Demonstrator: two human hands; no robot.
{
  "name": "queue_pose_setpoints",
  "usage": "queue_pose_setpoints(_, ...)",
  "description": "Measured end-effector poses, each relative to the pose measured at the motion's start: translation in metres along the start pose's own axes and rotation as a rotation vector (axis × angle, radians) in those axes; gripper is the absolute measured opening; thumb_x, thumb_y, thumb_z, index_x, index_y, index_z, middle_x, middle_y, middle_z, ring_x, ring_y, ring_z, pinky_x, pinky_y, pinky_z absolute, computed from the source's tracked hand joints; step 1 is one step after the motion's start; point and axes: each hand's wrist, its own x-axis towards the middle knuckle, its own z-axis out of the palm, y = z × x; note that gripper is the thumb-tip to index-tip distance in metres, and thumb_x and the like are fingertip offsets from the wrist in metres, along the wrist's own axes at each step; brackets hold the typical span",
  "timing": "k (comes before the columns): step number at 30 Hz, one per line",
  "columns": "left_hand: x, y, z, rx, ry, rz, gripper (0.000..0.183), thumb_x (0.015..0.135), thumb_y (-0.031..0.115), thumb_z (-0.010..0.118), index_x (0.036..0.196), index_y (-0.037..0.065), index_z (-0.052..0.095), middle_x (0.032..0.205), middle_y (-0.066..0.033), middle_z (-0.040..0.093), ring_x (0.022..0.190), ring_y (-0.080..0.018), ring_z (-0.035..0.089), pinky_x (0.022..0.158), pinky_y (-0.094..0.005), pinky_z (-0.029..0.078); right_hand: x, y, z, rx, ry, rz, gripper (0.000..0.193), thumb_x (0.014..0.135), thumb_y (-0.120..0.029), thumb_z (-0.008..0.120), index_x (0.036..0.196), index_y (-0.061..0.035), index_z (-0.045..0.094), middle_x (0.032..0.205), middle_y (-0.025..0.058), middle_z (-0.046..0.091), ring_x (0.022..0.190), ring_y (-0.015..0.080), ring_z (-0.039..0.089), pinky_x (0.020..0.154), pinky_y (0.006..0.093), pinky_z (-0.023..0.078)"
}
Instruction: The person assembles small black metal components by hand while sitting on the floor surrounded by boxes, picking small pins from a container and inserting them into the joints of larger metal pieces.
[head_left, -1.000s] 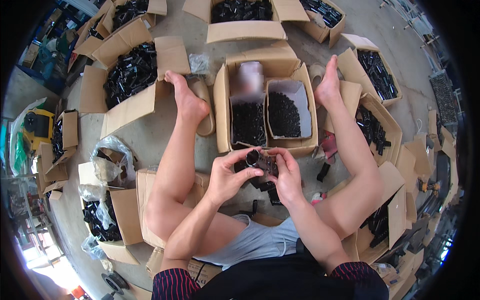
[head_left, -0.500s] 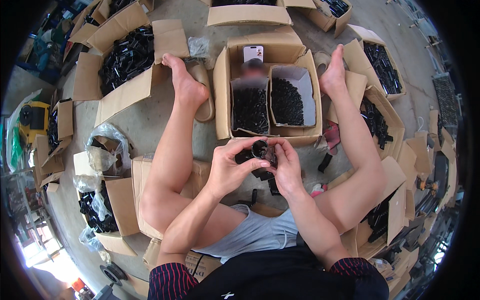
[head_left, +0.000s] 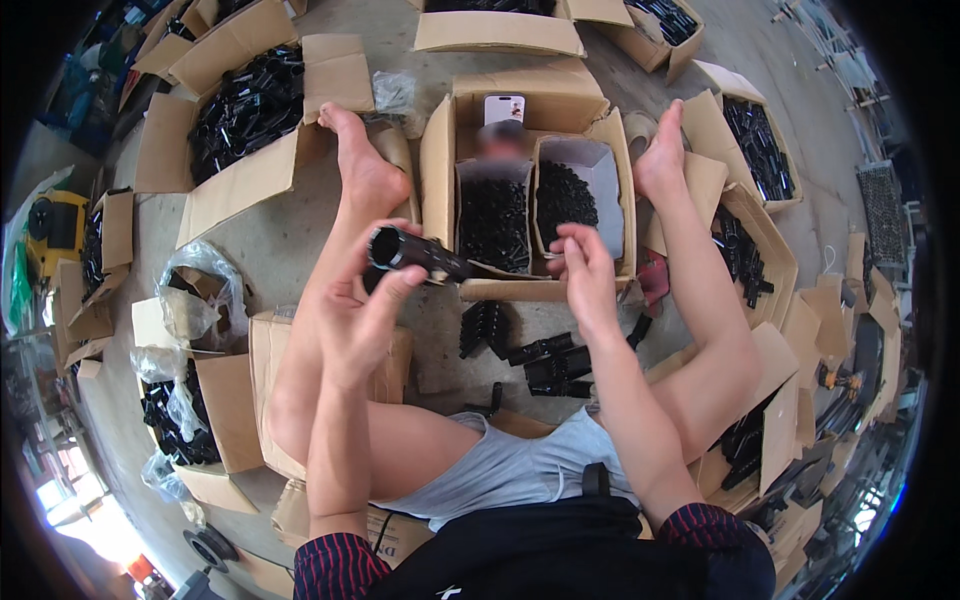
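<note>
Black tube (head_left: 415, 253): short cylindrical part, open round end facing the camera's left, body running right and slightly down. Held above the floor, between the person's bare legs, just in front of the near-left corner of the open cardboard box (head_left: 440, 150).

Left hand (head_left: 362, 318): raised, forearm rising from the lower edge, palm turned inward. Fingers and thumb close around the tube near its open end; grasping it.

Right hand (head_left: 585, 270): apart from the tube, to its right, over the near edge of the same box. Fingers loosely spread and slightly curled, holding nothing that shows; released.

Box interior: two compartments, each filled with small black parts (head_left: 493, 218); the right one is a white-walled inner carton (head_left: 600, 165). A phone (head_left: 504, 106) leans on the far wall.

Floor between the legs, below the right hand: a loose cluster of black tubular pieces (head_left: 545, 355).

Feet: left foot (head_left: 362, 165) rests at the box's left side, right foot (head_left: 662, 150) at its right side.

Surroundings: more open cartons of black parts ring the person, e.g. far left (head_left: 245, 95).
</note>
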Motion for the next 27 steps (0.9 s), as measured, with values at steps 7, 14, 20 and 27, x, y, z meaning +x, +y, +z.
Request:
queue_pose_setpoints(7, 0.007, 0.012, -0.02, 0.415, 0.14, 0.012, 0.037, 0.087, 0.0, 0.074, 0.123, -0.007, 0.066, 0.105, -0.0081, 0.074, 0.1, -0.0115, 0.064, 0.096, -0.0287, 0.049, 0.072, -0.017, 0.04, -0.774, -0.261, -0.671, 0.012, 0.089, -0.008, 0.064, 0.097, -0.0058, 0.072, 0.096, 0.0115, 0.072, 0.093, 0.0297, 0.069, 0.083, 0.0408, 0.053)
queue_pose_setpoints(14, 0.009, 0.009, -0.018, 0.406, 0.128, 0.026, 0.036, 0.085, -0.001, 0.074, 0.12, -0.006, 0.068, 0.102, -0.0067, 0.074, 0.097, -0.01, 0.064, 0.093, -0.0281, 0.05, 0.089, 0.025, 0.085, -1.408, -0.649, -0.857, 0.02, 0.084, -0.003, 0.058, 0.098, -0.0084, 0.071, 0.091, 0.0107, 0.07, 0.097, 0.0296, 0.066, 0.084, 0.0423, 0.052)
queue_pose_setpoints(20, 0.009, 0.014, -0.017, 0.377, 0.103, 0.029, 0.036, 0.084, -0.002, 0.075, 0.119, -0.006, 0.069, 0.101, -0.0053, 0.075, 0.095, -0.0089, 0.064, 0.091, -0.027, 0.051, 0.077, 0.024, 0.077, -1.257, -0.529, -0.835, 0.016, 0.087, -0.003, 0.058, 0.099, -0.0024, 0.068, 0.095, 0.0159, 0.071, 0.097, 0.0337, 0.067, 0.087, 0.0454, 0.053)
queue_pose_setpoints(27, 0.009, 0.002, -0.011, -0.003, 0.023, -0.139, 0.033, 0.089, 0.004, 0.076, 0.12, -0.005, 0.067, 0.101, -0.0042, 0.072, 0.095, -0.0085, 0.064, 0.087, -0.0257, 0.052, -0.002, -0.072, 0.058, 0.021, -0.291, -0.322, 0.014, 0.097, -0.004, 0.066, 0.11, 0.0021, 0.063, 0.105, 0.0105, 0.073, 0.093, 0.0115, 0.068, 0.084, 0.026, 0.053)
